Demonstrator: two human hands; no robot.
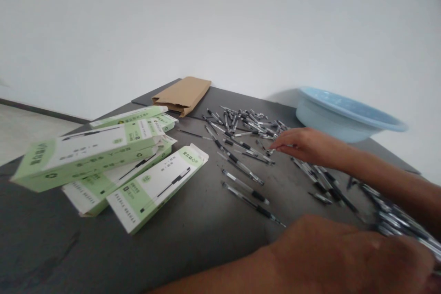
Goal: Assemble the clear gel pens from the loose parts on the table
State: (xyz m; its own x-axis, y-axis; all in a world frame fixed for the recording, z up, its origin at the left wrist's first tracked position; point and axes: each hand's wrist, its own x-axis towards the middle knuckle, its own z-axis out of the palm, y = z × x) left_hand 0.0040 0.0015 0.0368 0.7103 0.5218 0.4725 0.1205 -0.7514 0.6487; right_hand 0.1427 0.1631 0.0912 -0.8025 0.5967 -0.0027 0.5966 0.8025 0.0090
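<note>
My right hand (pixel 299 144) reaches in from the right over the scattered gel pens (pixel 255 121). Its fingertips are pinched together at the end of a pen (pixel 269 151) at the near side of the pile. Low in the picture, my left hand (pixel 344 252) lies across the right corner, blurred, its back towards me. Its fingers are curled against a thick bunch of clear and black pens (pixel 403 225); the fingertips are hidden. Between the hands lie more loose pens (pixel 320 177). Several single pens (pixel 244 186) rest left of them on the dark table (pixel 193 243).
Green and white pen boxes (pixel 158 188) lie stacked at an angle on the left. Behind them is an opened brown paper bag (pixel 188 92). A light blue basin (pixel 337 119) stands at the back right, close to the white wall (pixel 220 23).
</note>
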